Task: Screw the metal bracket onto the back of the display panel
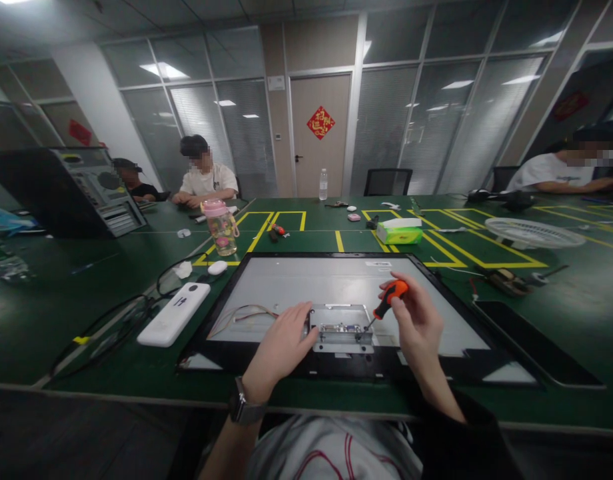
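A monitor panel (pixel 291 277) lies face down on the green table in front of me, its pale grey back showing inside a black frame. On its near middle sits a metal bracket (pixel 331 347) with a row of connectors in it. My left hand (pixel 281 347) rests against the bracket's left end, fingers stretched out and thumb at its edge. My right hand (pixel 419 320) is closed round an orange-and-black screwdriver (pixel 390 299). The screwdriver slants down to the left, its tip at the connector row; the exact contact is too small to see. Thin wires (pixel 246 313) run left from the bracket.
Left of the panel are a white power bank (pixel 174 315), black cables (pixel 101 333) and a pink bottle (pixel 221 230). A dark flat panel (pixel 536 343) lies at right, near a white round grille (pixel 531 233). Tissues (pixel 400 232) stand behind. Several people sit across the table.
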Demonstrator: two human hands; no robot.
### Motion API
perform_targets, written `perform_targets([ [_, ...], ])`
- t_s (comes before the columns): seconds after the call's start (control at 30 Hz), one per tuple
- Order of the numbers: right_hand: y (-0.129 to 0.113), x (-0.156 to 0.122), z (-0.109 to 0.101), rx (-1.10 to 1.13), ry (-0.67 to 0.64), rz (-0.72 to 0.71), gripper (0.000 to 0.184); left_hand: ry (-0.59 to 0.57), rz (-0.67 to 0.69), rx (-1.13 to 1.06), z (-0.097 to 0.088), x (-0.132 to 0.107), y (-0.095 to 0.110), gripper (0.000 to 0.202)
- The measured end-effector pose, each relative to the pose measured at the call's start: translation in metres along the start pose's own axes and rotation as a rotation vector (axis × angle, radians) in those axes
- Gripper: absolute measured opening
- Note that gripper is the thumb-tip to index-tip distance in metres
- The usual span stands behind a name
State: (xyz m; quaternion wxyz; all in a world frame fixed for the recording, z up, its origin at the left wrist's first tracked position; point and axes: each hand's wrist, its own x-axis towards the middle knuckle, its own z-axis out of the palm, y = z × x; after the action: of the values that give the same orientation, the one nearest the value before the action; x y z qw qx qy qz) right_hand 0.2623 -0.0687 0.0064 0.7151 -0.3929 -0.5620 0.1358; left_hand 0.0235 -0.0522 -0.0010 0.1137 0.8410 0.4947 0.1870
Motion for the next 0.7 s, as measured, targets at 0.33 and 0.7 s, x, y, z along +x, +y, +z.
perform_targets([
  [0.33,-0.017,0.003,0.012,0.061,0.275,0.009,0.033,0.019,0.018,0.003,0.003,0.001,-0.003,0.046],
  [0.7,-0.014,-0.012,0.036,0.107,0.015,0.154,0.033,0.014,0.001,0.011,0.000,0.000,0.002,0.047],
])
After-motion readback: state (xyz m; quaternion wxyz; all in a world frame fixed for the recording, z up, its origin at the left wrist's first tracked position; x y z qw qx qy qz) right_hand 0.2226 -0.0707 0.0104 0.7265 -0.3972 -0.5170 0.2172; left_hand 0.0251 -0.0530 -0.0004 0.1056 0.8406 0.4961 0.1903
